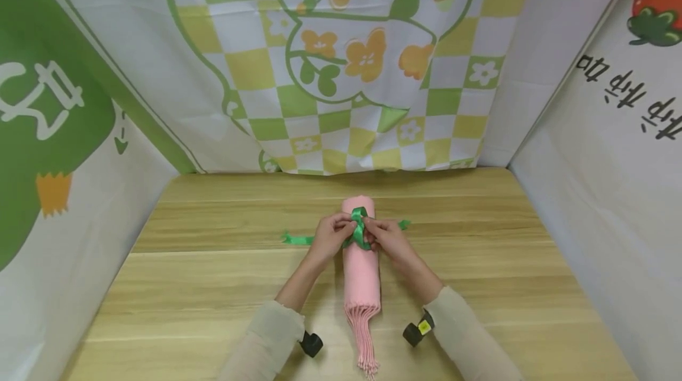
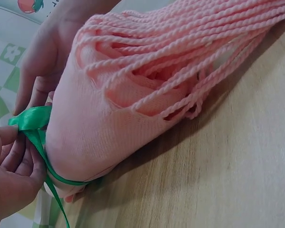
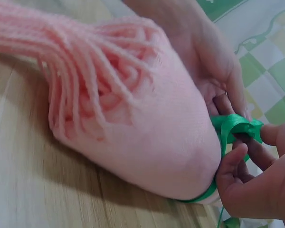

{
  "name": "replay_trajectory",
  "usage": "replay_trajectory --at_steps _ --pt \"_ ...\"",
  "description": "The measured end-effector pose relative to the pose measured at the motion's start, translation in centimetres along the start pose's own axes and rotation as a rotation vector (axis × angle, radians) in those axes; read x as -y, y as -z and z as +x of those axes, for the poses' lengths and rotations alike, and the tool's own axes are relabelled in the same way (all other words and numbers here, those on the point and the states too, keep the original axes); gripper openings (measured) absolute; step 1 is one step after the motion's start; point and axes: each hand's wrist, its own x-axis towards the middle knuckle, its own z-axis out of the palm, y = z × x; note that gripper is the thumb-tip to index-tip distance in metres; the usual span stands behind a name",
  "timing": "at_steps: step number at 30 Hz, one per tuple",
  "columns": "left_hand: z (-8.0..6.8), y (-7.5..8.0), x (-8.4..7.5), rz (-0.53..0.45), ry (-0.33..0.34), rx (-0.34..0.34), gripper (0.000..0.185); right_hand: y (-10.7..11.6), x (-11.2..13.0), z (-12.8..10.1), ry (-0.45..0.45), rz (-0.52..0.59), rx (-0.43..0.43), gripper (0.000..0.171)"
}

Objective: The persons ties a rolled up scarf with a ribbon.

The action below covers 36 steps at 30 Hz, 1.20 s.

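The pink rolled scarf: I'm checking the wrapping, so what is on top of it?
A green ribbon is looped around the pink rolled scarf, with both hands' fingers pinching it on top: left hand, right hand. Whether a knot is tied is hidden by the fingers.

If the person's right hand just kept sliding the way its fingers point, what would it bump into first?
The right hand points inward across the pink rolled scarf, pinching the green ribbon. Going straight on, it would probably meet the left hand almost at once, since their fingertips sit nearly together over the knot.
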Motion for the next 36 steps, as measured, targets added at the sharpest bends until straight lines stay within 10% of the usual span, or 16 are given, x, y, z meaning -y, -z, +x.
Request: replay_trajectory --at_steps 11,20,28,36 --pt "0.0 -0.2 -0.3 -0.022 -0.013 -0.002 0.019 -0.7 0.0 0.0 -0.025 0.378 -0.049 0.022" --pt "-0.2 0.0 -0.3 -0.396 0.101 0.038 0.010 -0.6 0.0 0.0 0.049 0.558 -0.013 0.023" --pt "-0.4 -0.2 -0.5 -0.527 0.127 0.097 0.020 -0.6 -0.5 -0.3 0.176 0.506 0.023 0.020" --pt "-0.7 -0.5 -0.7 -0.486 0.121 0.098 0.025 -1.4 0.1 -0.4 0.139 0.352 -0.185 0.023"
